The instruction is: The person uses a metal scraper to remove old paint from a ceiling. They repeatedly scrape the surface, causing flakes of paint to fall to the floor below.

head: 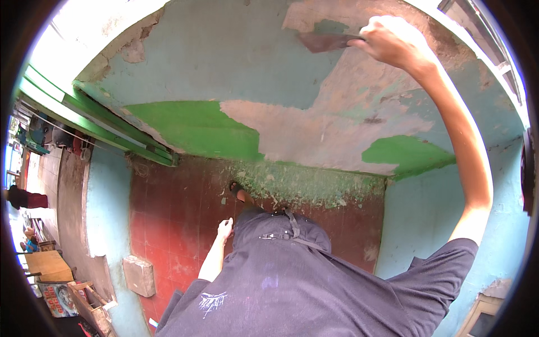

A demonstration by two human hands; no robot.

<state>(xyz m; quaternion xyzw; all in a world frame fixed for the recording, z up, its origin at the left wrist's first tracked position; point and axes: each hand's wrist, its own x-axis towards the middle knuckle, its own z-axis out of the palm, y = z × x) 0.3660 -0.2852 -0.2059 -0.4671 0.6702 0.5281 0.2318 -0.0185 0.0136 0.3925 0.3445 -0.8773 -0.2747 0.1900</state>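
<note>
My right hand [389, 42], raised at the upper right, grips a scraper [326, 42] by its handle. Its broad blade lies at or close against the painted wall [236, 54], beside a stripped patch; the blur hides whether it touches. Blue-grey and green paint remains on parts of the wall, and bare plaster [294, 130] shows between them. My left hand [225, 228] hangs low at my left side with the fingers loosely curled and nothing seen in it. Paint flakes [294, 181] lie strewn along the foot of the wall.
Red floor tiles [168, 248] lie under me, with a stone-like block [139, 276] at the left. A green wooden frame [122, 135] borders the wall's left end. A light blue wall [425, 215] stands at right. Beyond the opening are a wooden table [49, 265] and a person [27, 199].
</note>
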